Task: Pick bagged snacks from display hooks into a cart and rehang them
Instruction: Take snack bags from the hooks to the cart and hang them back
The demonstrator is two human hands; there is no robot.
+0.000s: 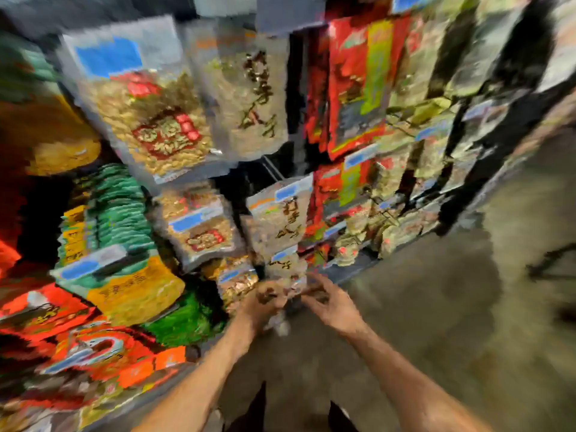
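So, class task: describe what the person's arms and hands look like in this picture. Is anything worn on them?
Both arms are bare from the picture's lower edge up to the wrists: no sleeves show. The left hand and right hand appear ungloved, and no watch or bracelet is evident at either wrist. The picture is heavily blurred, so rings or other small details cannot be made out.

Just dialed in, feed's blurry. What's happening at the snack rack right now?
A person reaches both bare hands to the lowest row of the snack display. The left hand and right hand meet at a pale bag hanging there. Motion blur hides whether either hand actually grips it. No cart is in view.
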